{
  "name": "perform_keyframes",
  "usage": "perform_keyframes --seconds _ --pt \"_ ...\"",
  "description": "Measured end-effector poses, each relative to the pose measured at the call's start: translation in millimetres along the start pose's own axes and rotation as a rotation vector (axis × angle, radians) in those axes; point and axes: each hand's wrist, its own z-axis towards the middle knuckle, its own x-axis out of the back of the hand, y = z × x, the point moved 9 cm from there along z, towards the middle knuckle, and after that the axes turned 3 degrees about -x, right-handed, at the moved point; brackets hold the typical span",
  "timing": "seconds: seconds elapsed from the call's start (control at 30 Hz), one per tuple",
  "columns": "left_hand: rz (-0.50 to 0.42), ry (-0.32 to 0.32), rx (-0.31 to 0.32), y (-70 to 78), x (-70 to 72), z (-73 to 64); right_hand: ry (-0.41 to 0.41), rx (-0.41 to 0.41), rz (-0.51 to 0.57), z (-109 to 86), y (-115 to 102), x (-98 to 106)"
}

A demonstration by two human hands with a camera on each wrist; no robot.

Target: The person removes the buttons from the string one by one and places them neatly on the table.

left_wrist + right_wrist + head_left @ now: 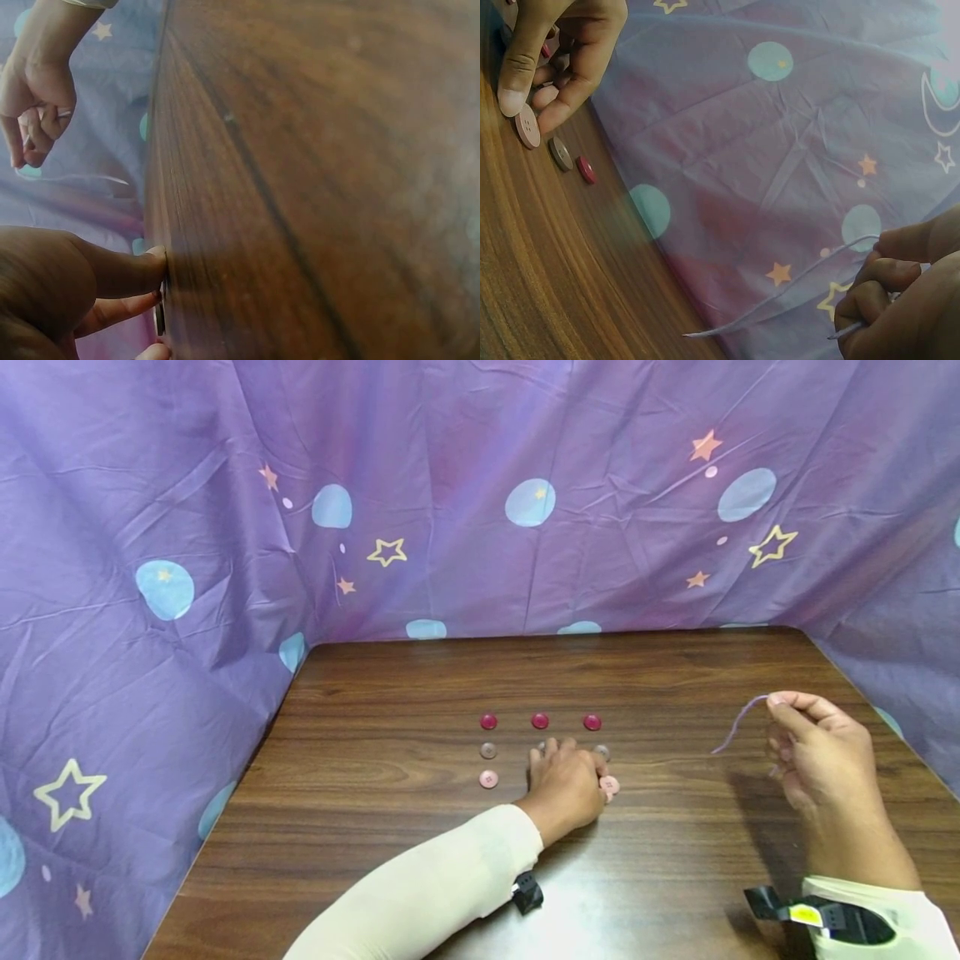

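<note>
My left hand [566, 783] reaches over the buttons at the middle of the table. Its thumb and forefinger pinch the edges of a pink button [609, 785], whose holes show in the right wrist view. Beneath or beside the fingers, a grey button [602, 750] and another partly covered one lie on the wood. To the right, my right hand [821, 752] is raised above the table. Between its thumb and forefinger it grips a thin purple string [738, 724]; one end hangs free to the left, and a short piece shows below the curled fingers.
Three dark red buttons [540, 721] form the back row on the wooden table [375, 852]. A grey button [488, 750] and a pink button lie in front at left. A purple patterned cloth [465, 577] hangs behind and at both sides.
</note>
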Motion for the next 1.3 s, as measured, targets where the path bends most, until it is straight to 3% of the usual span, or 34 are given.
perform_keyframes --seconds 0.53,0.8,1.03,1.2,1.3 --pt "-0.016 -0.016 0.015 -2.4 0.9 -0.7 -0.025 -0.004 0.035 1.5 1.2 -2.3" --pt "-0.083 -0.031 0.045 -6.1 1.0 -3.5 -0.037 -0.005 0.026 1.8 2.8 -4.1" --pt "-0.187 0.035 0.031 -9.9 14.2 -13.5 -0.053 -0.046 -0.022 1.3 5.4 -5.5" --pt "-0.244 0.089 0.049 -19.7 25.8 -22.5 -0.034 -0.055 -0.084 0.9 4.2 -2.7" --pt "-0.276 0.117 0.055 -25.9 34.5 -28.2 -0.030 -0.050 -0.070 1.0 4.3 -1.8"
